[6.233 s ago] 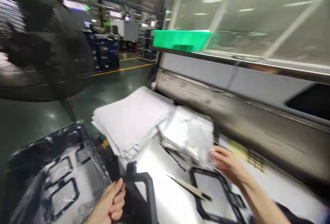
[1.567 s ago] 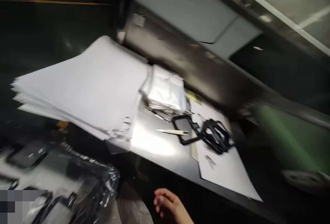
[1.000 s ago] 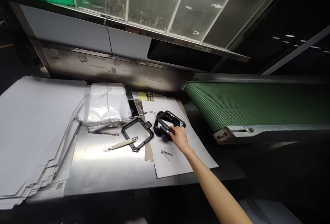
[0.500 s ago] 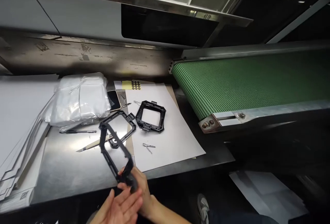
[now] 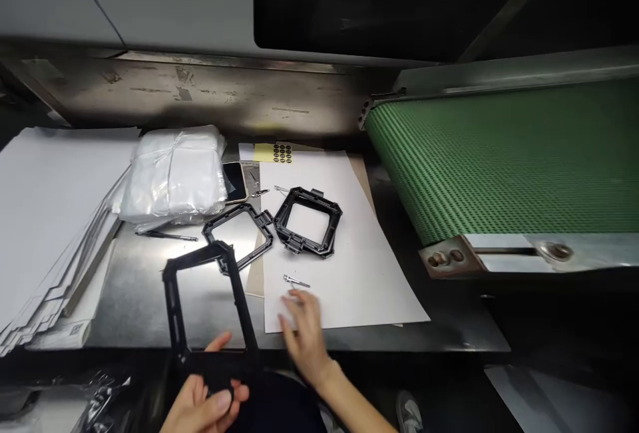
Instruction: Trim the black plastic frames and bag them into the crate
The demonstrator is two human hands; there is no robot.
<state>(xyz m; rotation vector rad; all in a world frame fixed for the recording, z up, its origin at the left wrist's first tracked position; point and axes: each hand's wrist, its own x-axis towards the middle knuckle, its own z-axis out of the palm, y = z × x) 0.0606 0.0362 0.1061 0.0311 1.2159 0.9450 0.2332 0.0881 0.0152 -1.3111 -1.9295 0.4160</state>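
Note:
My left hand (image 5: 204, 408) grips a black plastic frame (image 5: 241, 306) by its lower edge and holds it up in front of the table edge. My right hand (image 5: 305, 338) hovers over the front of the white sheet (image 5: 359, 280), fingers spread and holding nothing. Just beyond its fingertips lies a small metal nail clipper (image 5: 297, 281). Behind the held frame, a thin black frame (image 5: 265, 221) rests partly on the metal table and partly on the sheet. A thicker black frame (image 5: 287, 220), seemingly stacked, lies beside it on the sheet.
A bagged stack of clear plastic (image 5: 174, 173) and piled white sheets (image 5: 54, 200) are on the left. Near them are a phone (image 5: 235, 181) and a black pen (image 5: 172, 236). A yellow label sheet (image 5: 264, 152) lies at the back. The green conveyor (image 5: 509, 167) borders the right side.
My right hand has left the black frame and moved right, towards the nail clipper. The frame, now in my left hand alone, has turned to face me. The view has shifted too.

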